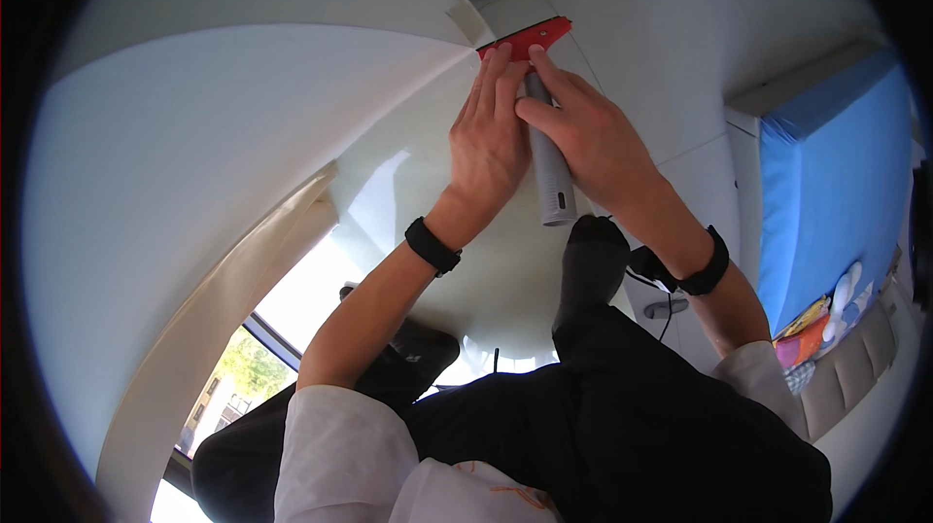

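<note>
A scraper with a wide red head and a ribbed grey handle is between my two hands. Its blade edge points away from me, near the foot of the white wall and the floor. My left hand presses along the left side, its long fingers together and their tips on the red head. On the other side, my right hand grips the upper handle between thumb and fingers, with the index fingertip on the head. The lower end of the handle sticks out free below both hands.
White wall rises close on my left, with a beige curtain and a window beside it. Pale glossy floor tiles lie ahead. At right stands a bed with a blue cover. My dark-socked foot is just below the handle.
</note>
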### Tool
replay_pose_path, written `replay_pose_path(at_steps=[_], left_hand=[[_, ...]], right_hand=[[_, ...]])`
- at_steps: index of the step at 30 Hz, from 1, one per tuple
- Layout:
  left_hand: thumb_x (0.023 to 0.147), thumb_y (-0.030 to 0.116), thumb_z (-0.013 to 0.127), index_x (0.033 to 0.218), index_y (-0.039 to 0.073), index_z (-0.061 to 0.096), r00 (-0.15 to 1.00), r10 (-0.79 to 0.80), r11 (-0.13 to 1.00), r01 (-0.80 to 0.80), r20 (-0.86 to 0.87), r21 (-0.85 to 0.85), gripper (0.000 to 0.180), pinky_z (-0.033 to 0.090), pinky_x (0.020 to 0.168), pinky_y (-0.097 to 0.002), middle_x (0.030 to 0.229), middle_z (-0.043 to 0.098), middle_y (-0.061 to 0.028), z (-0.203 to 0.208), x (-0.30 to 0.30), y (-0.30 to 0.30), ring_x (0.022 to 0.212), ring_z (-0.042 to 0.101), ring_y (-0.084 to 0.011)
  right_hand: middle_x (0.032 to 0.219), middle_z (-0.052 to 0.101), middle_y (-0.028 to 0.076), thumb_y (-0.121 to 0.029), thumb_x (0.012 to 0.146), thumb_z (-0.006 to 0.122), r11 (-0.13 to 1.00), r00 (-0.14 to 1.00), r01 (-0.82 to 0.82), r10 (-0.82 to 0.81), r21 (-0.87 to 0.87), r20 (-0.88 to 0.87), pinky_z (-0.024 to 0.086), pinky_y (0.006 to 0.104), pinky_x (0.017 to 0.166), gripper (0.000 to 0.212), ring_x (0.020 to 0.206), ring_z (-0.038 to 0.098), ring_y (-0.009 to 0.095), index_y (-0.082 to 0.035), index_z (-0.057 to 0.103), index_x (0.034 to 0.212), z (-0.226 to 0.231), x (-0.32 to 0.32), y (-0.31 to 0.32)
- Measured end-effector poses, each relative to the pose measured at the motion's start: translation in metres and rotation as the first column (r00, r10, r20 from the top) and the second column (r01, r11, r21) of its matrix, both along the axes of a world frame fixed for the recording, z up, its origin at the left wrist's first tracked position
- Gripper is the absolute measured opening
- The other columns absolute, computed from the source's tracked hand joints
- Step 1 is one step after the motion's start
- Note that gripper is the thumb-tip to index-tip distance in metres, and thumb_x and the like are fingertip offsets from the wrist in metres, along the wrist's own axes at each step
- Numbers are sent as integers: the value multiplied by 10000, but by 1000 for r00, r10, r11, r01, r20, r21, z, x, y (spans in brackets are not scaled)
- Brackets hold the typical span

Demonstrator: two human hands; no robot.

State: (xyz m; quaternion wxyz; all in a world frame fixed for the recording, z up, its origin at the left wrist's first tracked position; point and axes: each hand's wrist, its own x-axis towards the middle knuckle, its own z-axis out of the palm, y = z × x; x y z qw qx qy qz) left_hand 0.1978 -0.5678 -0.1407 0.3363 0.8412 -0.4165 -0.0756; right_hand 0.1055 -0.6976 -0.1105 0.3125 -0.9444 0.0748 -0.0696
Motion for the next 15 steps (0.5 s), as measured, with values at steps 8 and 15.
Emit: replay_pose_path(at_steps=[8,15], left_hand=[[892,-16,680,1304,63,571,1000,5,1000,-5,20,12,433,602,967,-403,1457,590,-193,1,1,-2,1313,617,-378],[895,-10,682,1304,62,572,998,-6,1000,5,61,3,430,606,959,-400,1457,592,-189,-2,1,-2,1316,617,-369]], right_hand=[[1471,519,298,-9,819,713,1000,999,17,-17,1,30,586,402,915,288,1146,667,360,-100,626,1078,-6,0,2],[1463,523,303,-15,820,711,1000,1000,9,-9,-6,18,581,410,923,264,1144,667,368,-95,628,1057,-2,-3,1]])
